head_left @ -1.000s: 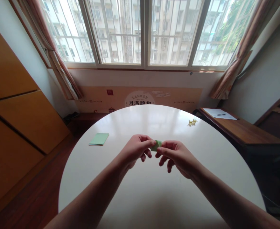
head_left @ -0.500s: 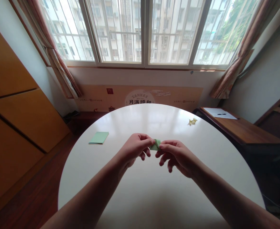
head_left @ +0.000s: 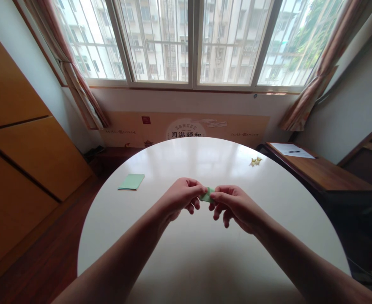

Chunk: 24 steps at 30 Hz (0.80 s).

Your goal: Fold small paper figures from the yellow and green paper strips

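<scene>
A small folded piece of green paper (head_left: 207, 195) is held above the table between my two hands. My left hand (head_left: 187, 195) pinches its left end between thumb and forefinger. At the right end, the thumb and forefinger of my right hand (head_left: 228, 200) are closed on it, while the other fingers hang loosely curled below. The fingers cover parts of the folds. To the left lies a stack of green paper sheets (head_left: 131, 182). Small yellow folded paper shapes (head_left: 255, 161) sit at the far right of the table.
The round white table (head_left: 186, 261) fills the middle. Beyond its right edge stands a brown wooden desk (head_left: 335, 173) with a white paper (head_left: 281, 149) and a dark pen (head_left: 294, 152) on it. Windows (head_left: 160, 46) with bars and a printed banner (head_left: 243, 126) are behind the table.
My right thumb has shifted slightly left over the green paper, and less of the paper shows. My left hand has stayed almost still. The stack and yellow shapes have not moved.
</scene>
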### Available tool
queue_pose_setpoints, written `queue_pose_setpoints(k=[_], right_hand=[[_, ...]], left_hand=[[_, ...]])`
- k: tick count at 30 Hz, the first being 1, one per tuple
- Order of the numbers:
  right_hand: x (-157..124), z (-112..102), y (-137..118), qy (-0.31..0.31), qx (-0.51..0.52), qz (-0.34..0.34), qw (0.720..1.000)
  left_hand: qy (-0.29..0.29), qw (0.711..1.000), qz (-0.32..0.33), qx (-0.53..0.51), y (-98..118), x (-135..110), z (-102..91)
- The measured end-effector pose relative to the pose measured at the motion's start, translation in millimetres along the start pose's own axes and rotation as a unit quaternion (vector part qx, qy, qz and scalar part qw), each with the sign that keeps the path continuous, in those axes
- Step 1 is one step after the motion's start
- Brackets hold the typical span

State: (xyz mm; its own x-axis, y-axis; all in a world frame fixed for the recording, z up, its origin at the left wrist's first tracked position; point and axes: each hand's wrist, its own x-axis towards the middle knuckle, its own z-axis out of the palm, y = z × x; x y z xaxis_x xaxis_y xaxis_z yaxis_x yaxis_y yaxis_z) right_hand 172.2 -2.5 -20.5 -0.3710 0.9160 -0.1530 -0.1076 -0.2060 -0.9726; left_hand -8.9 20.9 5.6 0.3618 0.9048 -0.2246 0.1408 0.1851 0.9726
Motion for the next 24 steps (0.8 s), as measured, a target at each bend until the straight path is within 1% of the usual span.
queue_pose_setpoints(k=[14,20,24], right_hand=[[-1.9,0.4,0.8,-0.007,-0.020,-0.008,1.000],[-3.3,2.9,-1.3,-0.001,-0.082,-0.024,0.996],[-3.3,2.2,-2.2,-0.003,-0.076,-0.022,0.997]], left_hand=[[-0.014,1.000,-0.006,-0.015,4.0,-2.6,-2.0],[-0.011,1.000,-0.006,-0.008,2.8,-1.6,-1.8],[-0.016,1.000,-0.006,-0.015,2.6,-1.6,-1.2]])
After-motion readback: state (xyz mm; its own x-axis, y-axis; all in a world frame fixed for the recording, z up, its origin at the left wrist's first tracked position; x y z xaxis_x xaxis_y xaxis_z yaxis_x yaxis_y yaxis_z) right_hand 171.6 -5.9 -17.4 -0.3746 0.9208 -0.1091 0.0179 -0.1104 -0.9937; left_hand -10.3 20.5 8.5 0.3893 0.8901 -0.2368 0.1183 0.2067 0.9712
